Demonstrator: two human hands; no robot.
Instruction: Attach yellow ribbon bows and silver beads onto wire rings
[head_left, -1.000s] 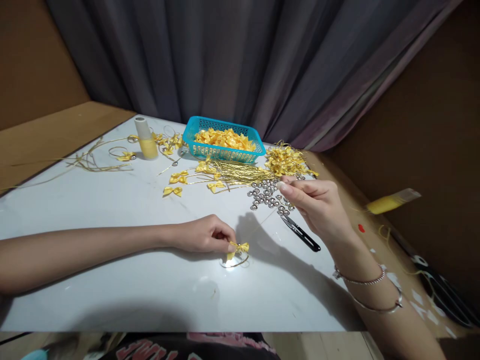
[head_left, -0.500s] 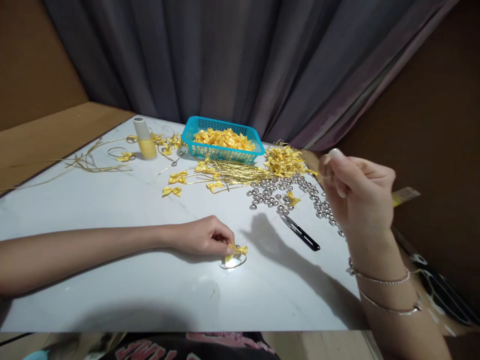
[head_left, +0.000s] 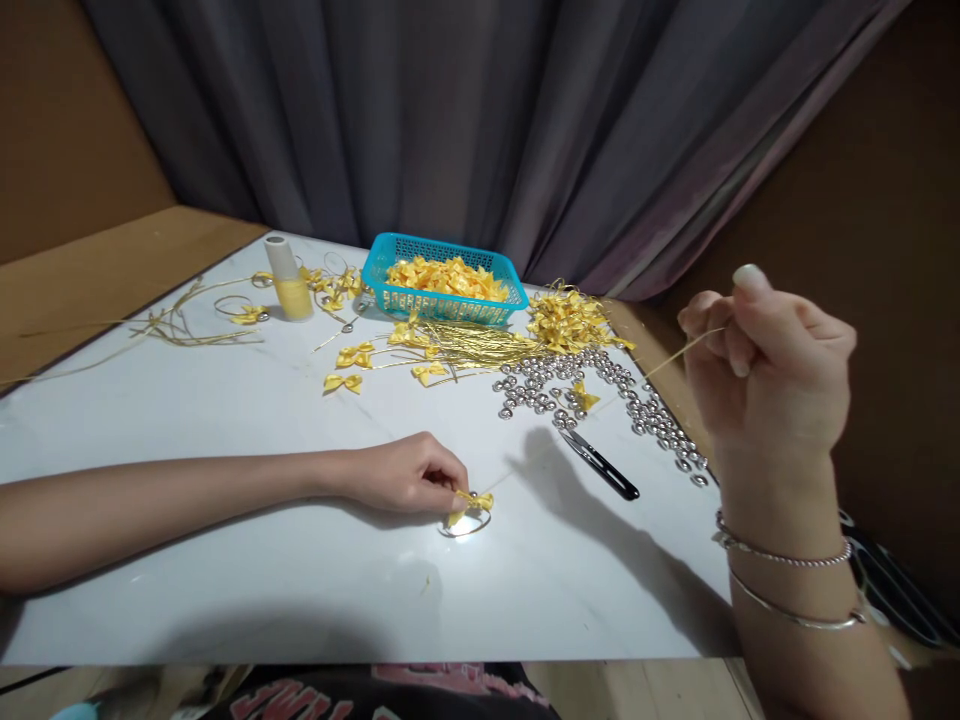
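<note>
My left hand (head_left: pixel 424 475) rests on the white table (head_left: pixel 247 570), its fingers pinching a yellow ribbon bow (head_left: pixel 478 503). A gold cord loop (head_left: pixel 466 535) and a small silver bell or bead are attached at the bow. Raised at the right, my right hand (head_left: pixel 769 370) is closed on a thin yellow thread (head_left: pixel 679 353). The thread stretches down from its fingers toward the bow, faint along the middle. Black-handled thread snips (head_left: pixel 604 468) lie on the table between the hands.
A blue basket (head_left: pixel 450 305) of yellow bows stands at the back. Near it are gold cords (head_left: pixel 480 345), a pile of bows (head_left: pixel 570 318) and scattered silver beads (head_left: pixel 540 385). A yellow thread spool (head_left: pixel 295 290) stands at back left. Finished-looking loops (head_left: pixel 240 310) lie beside it.
My right hand has moved farther right and slightly up, drawing the yellow thread into a long line. My left hand keeps its place on the bow.
</note>
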